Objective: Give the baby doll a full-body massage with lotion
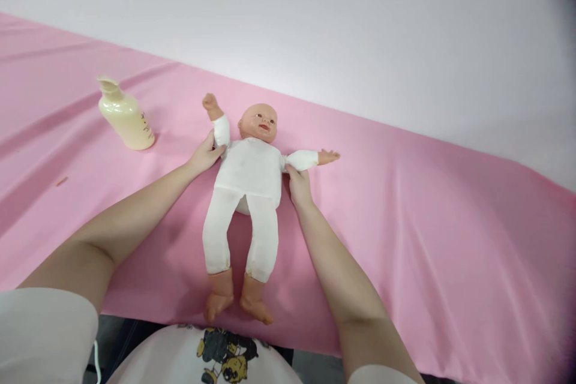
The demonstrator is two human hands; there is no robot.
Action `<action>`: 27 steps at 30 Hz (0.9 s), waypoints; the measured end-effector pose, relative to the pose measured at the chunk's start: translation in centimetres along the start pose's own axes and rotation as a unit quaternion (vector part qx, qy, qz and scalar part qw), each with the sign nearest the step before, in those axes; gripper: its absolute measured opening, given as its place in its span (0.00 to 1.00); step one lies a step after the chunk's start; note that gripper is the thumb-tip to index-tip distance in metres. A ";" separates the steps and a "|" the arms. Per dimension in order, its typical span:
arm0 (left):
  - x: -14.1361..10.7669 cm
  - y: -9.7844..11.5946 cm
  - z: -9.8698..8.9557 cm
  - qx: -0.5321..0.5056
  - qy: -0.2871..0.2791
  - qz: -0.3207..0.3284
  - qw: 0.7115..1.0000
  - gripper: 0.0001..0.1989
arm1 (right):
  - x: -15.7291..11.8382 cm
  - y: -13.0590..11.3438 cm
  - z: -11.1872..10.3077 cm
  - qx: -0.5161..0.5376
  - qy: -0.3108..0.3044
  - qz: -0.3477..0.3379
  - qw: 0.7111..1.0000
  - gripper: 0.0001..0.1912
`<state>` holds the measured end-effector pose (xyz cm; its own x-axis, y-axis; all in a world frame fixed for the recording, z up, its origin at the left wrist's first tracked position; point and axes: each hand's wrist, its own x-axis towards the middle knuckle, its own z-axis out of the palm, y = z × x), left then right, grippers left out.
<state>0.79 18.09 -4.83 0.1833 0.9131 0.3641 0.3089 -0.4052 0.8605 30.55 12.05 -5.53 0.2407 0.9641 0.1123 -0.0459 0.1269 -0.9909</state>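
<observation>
A baby doll [249, 171] with a white cloth body lies face up on the pink cloth, its head away from me and its bare feet towards me. Both of its arms are spread out to the sides. My left hand [207, 153] grips the doll's upper arm on the left, close to the shoulder. On the other side, my right hand [299, 185] is closed on the doll's upper arm near the armpit. Parts of the fingers of both hands are hidden under the doll's arms.
A pale yellow pump bottle [128, 120] stands at the left, beyond my left forearm. A small brownish strip [62, 181] lies on the pink cloth [432, 240] at the far left. Behind the cloth's back edge is a white surface [315, 24].
</observation>
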 end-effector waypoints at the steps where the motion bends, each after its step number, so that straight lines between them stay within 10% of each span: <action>1: -0.1 0.4 -0.1 0.011 -0.021 0.024 0.999 0.29 | -0.1 -0.1 0.1 -0.023 -0.013 -0.015 1.000 0.15; 6: -0.5 1.9 -0.3 0.063 -0.078 0.121 0.988 0.28 | -0.4 -0.6 0.3 -0.114 -0.058 -0.123 0.984 0.17; 19: 0.3 -0.9 0.2 -0.019 0.023 -0.036 0.999 0.24 | 0.6 0.8 -0.3 0.076 0.018 0.034 0.996 0.18; 27: -0.4 1.3 -0.2 0.044 -0.071 0.079 0.993 0.25 | 0.0 0.3 0.2 -0.096 -0.054 -0.115 0.987 0.18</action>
<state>0.89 17.21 -3.82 0.3630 0.8249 0.4334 0.3451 -0.5510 0.7598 30.37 12.15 -5.82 0.1181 0.9352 0.3340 0.1846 0.3098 -0.9327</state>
